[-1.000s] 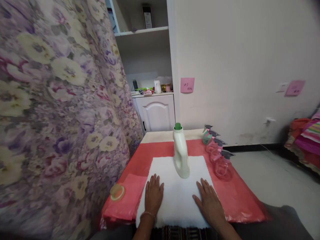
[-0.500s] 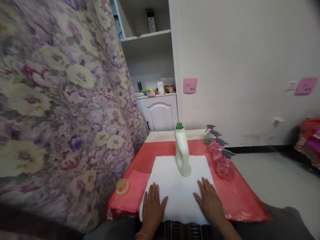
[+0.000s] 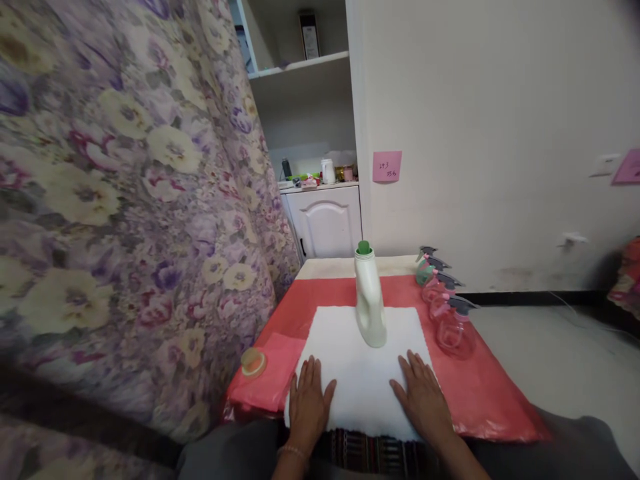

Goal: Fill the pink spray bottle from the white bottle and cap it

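Observation:
A white cloth (image 3: 360,393) is spread over the red table cover. My left hand (image 3: 310,400) lies flat on its left side, fingers stretched out, holding nothing. On the cloth's right side rests my right hand (image 3: 421,399), also flat with its fingers apart and nothing in it. Beyond both hands, on the far part of the cloth, a pale green-white jug-like bottle (image 3: 370,303) stands upright with a green piece (image 3: 364,247) in its neck. Neither hand touches the bottle.
Several spray bottles (image 3: 454,333) with grey trigger heads stand in a row along the right of the red cover (image 3: 493,393). A roll of tape (image 3: 253,363) lies at the left. A floral curtain (image 3: 140,233) hangs beside the table's left; a cabinet (image 3: 327,220) stands behind.
The view has shifted slightly, so the scene sits a little further right and higher. Both hands stay flat on the cloth, and the bottle has not moved on it.

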`<state>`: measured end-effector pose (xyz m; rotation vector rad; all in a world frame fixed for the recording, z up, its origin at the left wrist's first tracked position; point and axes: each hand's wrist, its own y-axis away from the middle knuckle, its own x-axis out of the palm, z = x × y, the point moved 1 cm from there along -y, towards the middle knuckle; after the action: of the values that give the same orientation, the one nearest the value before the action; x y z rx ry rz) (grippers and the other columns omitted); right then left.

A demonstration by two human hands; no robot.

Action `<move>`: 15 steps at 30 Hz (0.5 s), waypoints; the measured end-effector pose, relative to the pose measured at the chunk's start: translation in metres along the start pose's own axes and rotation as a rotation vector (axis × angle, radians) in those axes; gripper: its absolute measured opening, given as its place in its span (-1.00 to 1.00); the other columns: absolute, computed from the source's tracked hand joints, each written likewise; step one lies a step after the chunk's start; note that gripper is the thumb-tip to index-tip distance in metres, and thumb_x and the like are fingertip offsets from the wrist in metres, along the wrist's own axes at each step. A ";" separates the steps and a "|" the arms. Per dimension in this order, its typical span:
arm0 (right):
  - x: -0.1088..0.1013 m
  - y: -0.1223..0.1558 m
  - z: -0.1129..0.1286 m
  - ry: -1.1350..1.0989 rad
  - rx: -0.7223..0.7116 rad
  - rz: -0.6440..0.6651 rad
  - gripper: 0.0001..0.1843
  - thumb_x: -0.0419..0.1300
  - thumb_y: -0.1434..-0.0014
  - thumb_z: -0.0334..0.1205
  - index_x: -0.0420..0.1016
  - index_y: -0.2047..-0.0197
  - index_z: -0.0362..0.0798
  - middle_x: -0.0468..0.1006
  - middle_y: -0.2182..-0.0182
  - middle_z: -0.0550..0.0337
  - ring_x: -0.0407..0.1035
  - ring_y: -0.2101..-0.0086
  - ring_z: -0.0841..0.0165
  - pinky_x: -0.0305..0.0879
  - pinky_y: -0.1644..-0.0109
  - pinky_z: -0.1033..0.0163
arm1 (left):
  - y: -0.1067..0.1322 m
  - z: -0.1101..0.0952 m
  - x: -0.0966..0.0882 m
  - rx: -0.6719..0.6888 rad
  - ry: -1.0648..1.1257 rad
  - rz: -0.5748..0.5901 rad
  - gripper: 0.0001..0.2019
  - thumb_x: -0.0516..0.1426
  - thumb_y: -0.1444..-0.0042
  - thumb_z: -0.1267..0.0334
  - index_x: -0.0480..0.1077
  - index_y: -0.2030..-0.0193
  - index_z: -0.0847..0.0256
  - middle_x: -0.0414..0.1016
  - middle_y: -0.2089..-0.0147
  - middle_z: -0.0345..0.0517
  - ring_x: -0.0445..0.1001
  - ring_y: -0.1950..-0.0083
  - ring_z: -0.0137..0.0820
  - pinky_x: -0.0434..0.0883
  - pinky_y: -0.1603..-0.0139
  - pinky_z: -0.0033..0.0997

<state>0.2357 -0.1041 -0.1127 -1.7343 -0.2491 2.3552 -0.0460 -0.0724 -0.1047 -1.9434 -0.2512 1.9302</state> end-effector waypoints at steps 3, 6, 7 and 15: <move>-0.001 0.001 0.000 0.017 -0.006 -0.002 -0.32 -0.05 -0.29 0.10 0.26 -0.29 -0.21 0.18 -0.32 -0.22 0.03 -0.32 0.01 0.00 -0.36 -0.07 | 0.001 0.000 -0.003 -0.006 0.021 0.003 -0.41 -0.06 -0.26 -0.04 0.28 -0.27 0.35 0.26 -0.34 0.21 0.23 -0.36 -0.06 0.20 -0.32 0.09; 0.000 0.002 0.000 0.023 -0.004 -0.006 -0.31 -0.04 -0.28 0.11 0.25 -0.29 -0.21 0.18 -0.33 -0.21 0.03 -0.32 0.02 -0.02 -0.37 -0.07 | 0.002 -0.001 -0.006 -0.020 0.048 0.005 -0.42 -0.05 -0.26 -0.02 0.28 -0.27 0.37 0.25 -0.34 0.23 0.22 -0.37 -0.04 0.18 -0.33 0.12; 0.000 0.002 0.000 0.023 -0.003 -0.006 -0.31 -0.04 -0.28 0.11 0.26 -0.29 -0.21 0.17 -0.33 -0.21 0.03 -0.32 0.02 -0.03 -0.37 -0.07 | 0.003 -0.002 -0.007 -0.024 0.061 0.006 -0.43 -0.05 -0.27 0.00 0.28 -0.27 0.37 0.25 -0.35 0.24 0.21 -0.37 -0.04 0.17 -0.33 0.13; -0.002 0.003 -0.001 0.036 -0.009 -0.002 -0.31 -0.05 -0.29 0.11 0.24 -0.30 -0.21 0.17 -0.33 -0.21 0.02 -0.32 0.02 -0.05 -0.38 -0.05 | 0.017 0.009 -0.016 0.012 0.247 0.046 -0.55 -0.11 -0.30 0.19 0.35 -0.21 0.29 0.32 -0.32 0.17 0.24 -0.36 -0.11 0.18 -0.35 0.11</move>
<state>0.2365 -0.1077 -0.1119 -1.7774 -0.2556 2.3230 -0.0579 -0.0921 -0.0967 -2.1702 -0.1261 1.6919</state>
